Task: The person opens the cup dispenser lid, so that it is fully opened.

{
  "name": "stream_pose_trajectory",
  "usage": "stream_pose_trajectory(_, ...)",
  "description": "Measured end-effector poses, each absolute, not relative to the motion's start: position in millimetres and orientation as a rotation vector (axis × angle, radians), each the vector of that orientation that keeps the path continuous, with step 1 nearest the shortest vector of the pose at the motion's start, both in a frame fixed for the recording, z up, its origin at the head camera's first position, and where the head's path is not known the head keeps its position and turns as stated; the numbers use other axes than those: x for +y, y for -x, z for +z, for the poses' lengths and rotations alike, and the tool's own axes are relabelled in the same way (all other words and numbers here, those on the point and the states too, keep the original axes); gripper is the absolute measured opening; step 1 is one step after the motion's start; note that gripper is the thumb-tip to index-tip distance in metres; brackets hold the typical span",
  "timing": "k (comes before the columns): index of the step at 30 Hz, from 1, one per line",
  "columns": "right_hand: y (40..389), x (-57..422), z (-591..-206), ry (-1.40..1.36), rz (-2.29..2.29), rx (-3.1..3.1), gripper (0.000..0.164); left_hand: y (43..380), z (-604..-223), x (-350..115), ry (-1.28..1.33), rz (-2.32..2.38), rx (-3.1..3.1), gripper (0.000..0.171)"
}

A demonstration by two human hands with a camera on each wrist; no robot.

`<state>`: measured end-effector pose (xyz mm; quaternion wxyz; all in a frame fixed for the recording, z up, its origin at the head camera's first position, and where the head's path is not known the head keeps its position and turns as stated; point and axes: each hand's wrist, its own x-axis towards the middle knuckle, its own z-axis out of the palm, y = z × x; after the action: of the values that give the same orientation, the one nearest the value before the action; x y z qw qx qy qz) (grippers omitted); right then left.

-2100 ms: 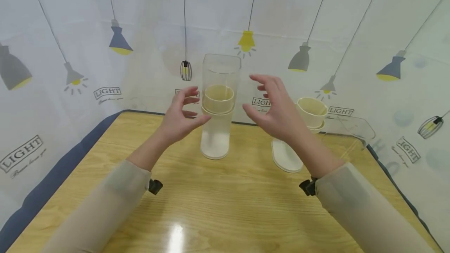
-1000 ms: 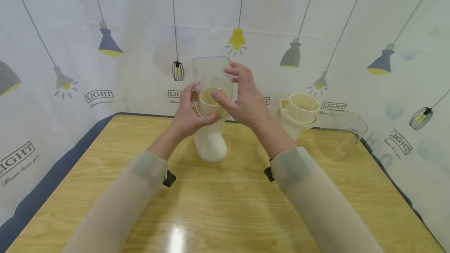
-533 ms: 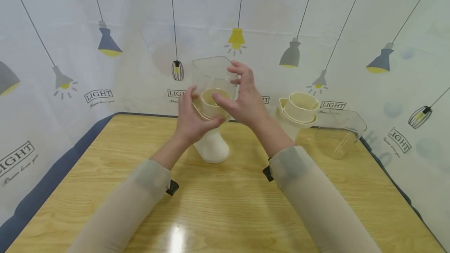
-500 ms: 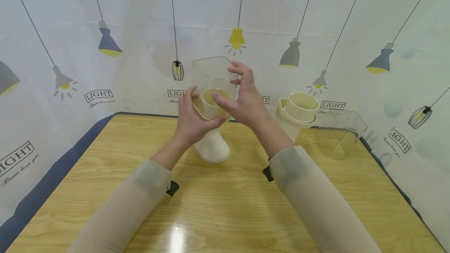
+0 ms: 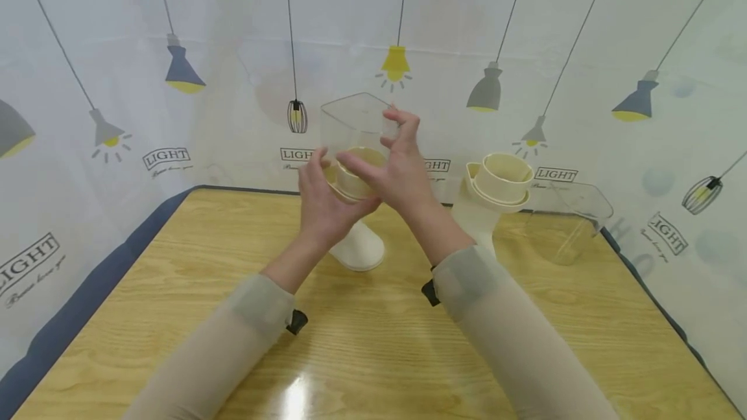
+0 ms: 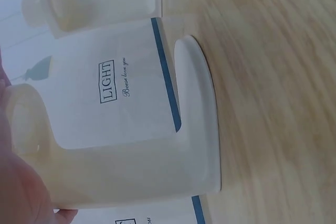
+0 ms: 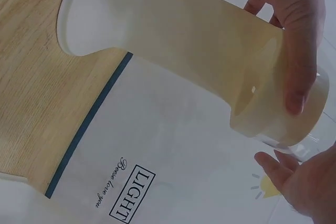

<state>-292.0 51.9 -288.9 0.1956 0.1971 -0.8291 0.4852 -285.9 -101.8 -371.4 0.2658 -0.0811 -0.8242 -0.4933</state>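
Observation:
A cream stand (image 5: 358, 245) with a wide foot carries a round cream collar (image 5: 363, 180) at its top. Above the collar sits a clear square-rimmed container (image 5: 350, 112). My left hand (image 5: 323, 203) grips the stand's head from the left, its thumb along the front; the right wrist view shows this left hand (image 7: 299, 35) on the collar. My right hand (image 5: 403, 170) holds the clear container from the right, thumb across the front and fingers on the far side. Palm and thumb hide part of the collar. In the left wrist view the stand (image 6: 131, 169) leans slightly.
A second cream stand (image 5: 478, 222) with a round collar (image 5: 506, 177) stands to the right. Beyond it, another clear container (image 5: 566, 232) is on the wooden table (image 5: 373, 342). A lamp-printed cloth (image 5: 245, 83) hangs behind the table's edge.
Both hands came in from apart and took hold of the left stand and its clear container. Since then the container has turned, its rim now corner-forward; the stand's foot has swung slightly right.

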Motion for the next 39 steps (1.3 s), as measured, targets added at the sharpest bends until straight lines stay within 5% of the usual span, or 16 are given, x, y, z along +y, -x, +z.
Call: stream_pose_trajectory(39, 284.0, 43.4, -268.2, -0.42, 1.138, -2.381, 0.09, 294.9, -366.2, -112.1, 0.333, -1.442, -2.282, 0.128)
